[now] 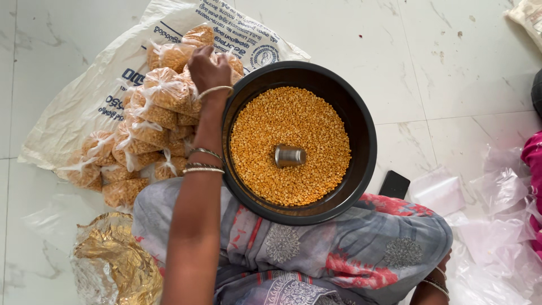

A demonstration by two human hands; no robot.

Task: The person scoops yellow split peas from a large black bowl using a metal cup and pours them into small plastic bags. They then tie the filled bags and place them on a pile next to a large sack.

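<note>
Packets (pixel 151 121) of yellow split lentils, each a small clear plastic bag knotted at the top, lie heaped on a white printed sack (pixel 73 113) spread on the tiled floor (pixel 451 68), to the left of a black round bowl (pixel 361 121). Left hand (pixel 208 69) rests on the far side of the heap, fingers curled down onto one packet; from this angle it cannot be told whether the hand grips it or has just let go. Right hand (pixel 437 277) is low at the bottom right edge, beside the knee, mostly out of view; its state cannot be told

Step in hand, as judged: setting a filled packet on the heap. The bowl remains well filled with loose lentils (pixel 265 130), and a small steel cup (pixel 289 156) lies in the middle of them, so much is left to pack. A next move would call for an empty bag from the loose clear plastic (pixel 497 192) at the right and a scoop with the cup

Orientation: the packets are plump and nearly round, without a strong long axis; knotted tails point in mixed directions, several upward or leftward. The heap as a whole runs from near left to far right, along the rim of the bowl. The cup lies on its side, long axis left to right; which end is the mouth cannot be told

A dark phone (pixel 394 184) lies on the floor just right of the bowl, and crumpled gold foil (pixel 116 262) sits at the lower left
</note>
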